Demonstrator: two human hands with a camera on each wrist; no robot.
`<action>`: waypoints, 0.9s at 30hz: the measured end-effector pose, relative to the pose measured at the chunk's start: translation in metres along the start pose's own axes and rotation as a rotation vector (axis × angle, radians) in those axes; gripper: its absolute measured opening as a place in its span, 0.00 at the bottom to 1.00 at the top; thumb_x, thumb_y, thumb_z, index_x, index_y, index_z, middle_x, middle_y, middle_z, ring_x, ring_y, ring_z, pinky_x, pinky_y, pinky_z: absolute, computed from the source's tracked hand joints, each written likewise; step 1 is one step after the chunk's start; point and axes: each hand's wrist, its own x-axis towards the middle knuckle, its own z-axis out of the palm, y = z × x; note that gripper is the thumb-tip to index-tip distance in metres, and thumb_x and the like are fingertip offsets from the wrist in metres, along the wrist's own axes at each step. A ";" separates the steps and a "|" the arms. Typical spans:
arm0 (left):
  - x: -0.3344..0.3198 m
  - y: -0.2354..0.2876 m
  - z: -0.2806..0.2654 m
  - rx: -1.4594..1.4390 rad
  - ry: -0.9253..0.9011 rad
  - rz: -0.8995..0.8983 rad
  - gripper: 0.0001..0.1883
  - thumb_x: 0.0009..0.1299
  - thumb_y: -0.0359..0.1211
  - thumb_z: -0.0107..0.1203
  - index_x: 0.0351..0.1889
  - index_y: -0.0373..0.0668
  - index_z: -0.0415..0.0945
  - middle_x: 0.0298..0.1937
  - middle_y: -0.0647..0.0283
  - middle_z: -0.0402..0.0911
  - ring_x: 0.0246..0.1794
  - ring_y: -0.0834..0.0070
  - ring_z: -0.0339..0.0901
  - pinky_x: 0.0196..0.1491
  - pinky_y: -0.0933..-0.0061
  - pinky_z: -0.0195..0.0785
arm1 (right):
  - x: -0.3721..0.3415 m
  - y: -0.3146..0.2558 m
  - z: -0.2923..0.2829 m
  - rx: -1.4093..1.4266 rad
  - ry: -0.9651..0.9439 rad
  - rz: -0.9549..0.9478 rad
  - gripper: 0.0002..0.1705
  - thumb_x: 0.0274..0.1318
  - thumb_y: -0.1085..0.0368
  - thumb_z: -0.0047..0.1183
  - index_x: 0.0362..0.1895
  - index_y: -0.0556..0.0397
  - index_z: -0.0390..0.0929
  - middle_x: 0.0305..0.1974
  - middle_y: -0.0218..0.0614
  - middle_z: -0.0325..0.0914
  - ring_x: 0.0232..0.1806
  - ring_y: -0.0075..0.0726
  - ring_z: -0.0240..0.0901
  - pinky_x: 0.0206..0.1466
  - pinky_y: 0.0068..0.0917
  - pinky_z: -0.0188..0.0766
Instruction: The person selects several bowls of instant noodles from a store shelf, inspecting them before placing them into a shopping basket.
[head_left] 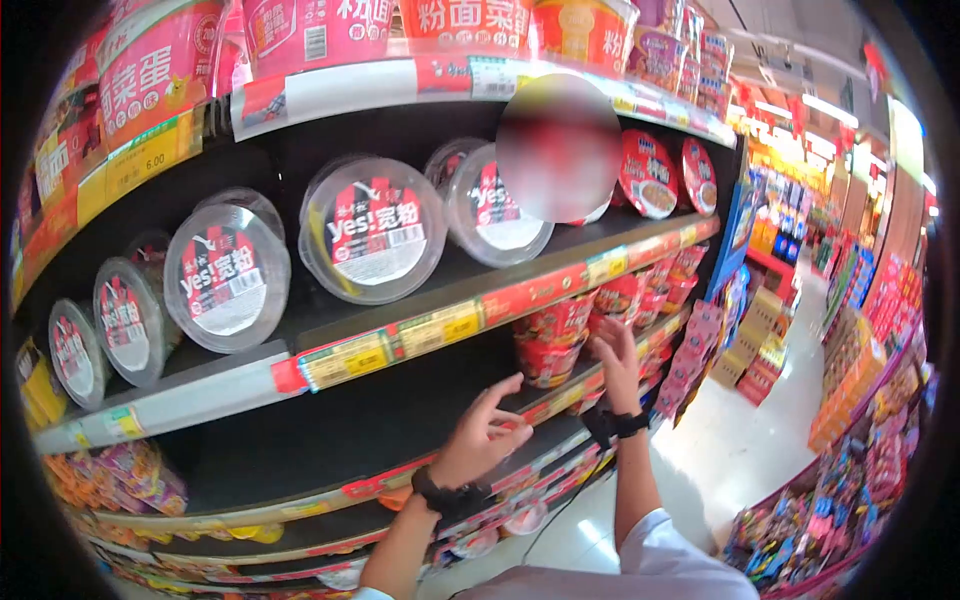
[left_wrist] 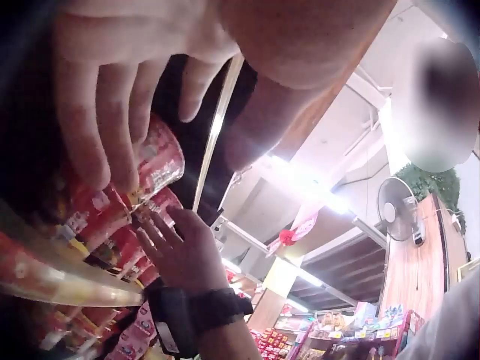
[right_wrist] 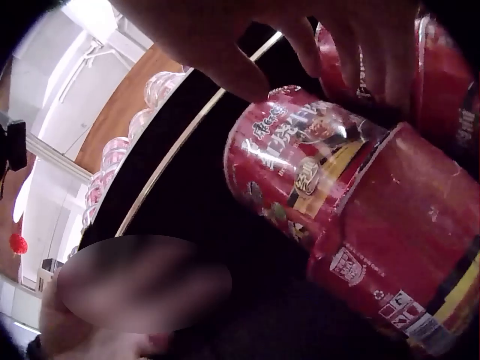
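Red instant noodle cups (head_left: pixel 548 350) stand stacked on the middle shelf; in the right wrist view one noodle cup (right_wrist: pixel 292 157) sits on top of another (right_wrist: pixel 397 232). My right hand (head_left: pixel 618 365) is right beside this stack, its fingers extended over the cups at the top of the right wrist view. In the left wrist view the right hand (left_wrist: pixel 187 251) overlaps the red cups. My left hand (head_left: pixel 485 437) hovers in front of the same shelf, left of the stack, fingers spread and bent a little with nothing in them. Both wrists wear black straps.
Clear-lidded bowls (head_left: pixel 372 230) line the shelf above, with red-lidded bowls (head_left: pixel 648 175) to their right. Yellow price tags (head_left: pixel 440 333) run along the shelf edge (head_left: pixel 540 290). Bagged snacks (head_left: pixel 120 480) lie lower left. An aisle floor (head_left: pixel 720 440) and stacked boxes (head_left: pixel 760 340) are at right.
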 end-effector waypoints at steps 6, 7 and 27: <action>0.092 -0.046 0.015 -0.170 0.226 0.041 0.44 0.59 0.29 0.62 0.70 0.41 0.48 0.66 0.51 0.60 0.42 0.70 0.79 0.41 0.74 0.75 | 0.033 0.007 0.010 0.117 -0.153 0.023 0.30 0.61 0.68 0.50 0.65 0.60 0.56 0.62 0.45 0.63 0.63 0.38 0.62 0.65 0.32 0.60; 0.099 -0.046 0.014 -0.139 0.249 0.048 0.45 0.57 0.28 0.63 0.70 0.41 0.47 0.64 0.52 0.62 0.39 0.70 0.80 0.41 0.74 0.75 | 0.033 0.009 0.013 0.090 -0.148 0.037 0.30 0.61 0.68 0.50 0.66 0.60 0.55 0.62 0.45 0.63 0.63 0.37 0.61 0.65 0.31 0.59; 0.031 -0.048 -0.009 -0.409 0.439 0.229 0.43 0.52 0.33 0.69 0.64 0.37 0.56 0.57 0.55 0.69 0.50 0.70 0.74 0.52 0.70 0.70 | -0.018 -0.015 0.066 0.017 -0.304 -0.249 0.15 0.59 0.66 0.49 0.50 0.56 0.69 0.51 0.37 0.70 0.55 0.35 0.66 0.59 0.35 0.63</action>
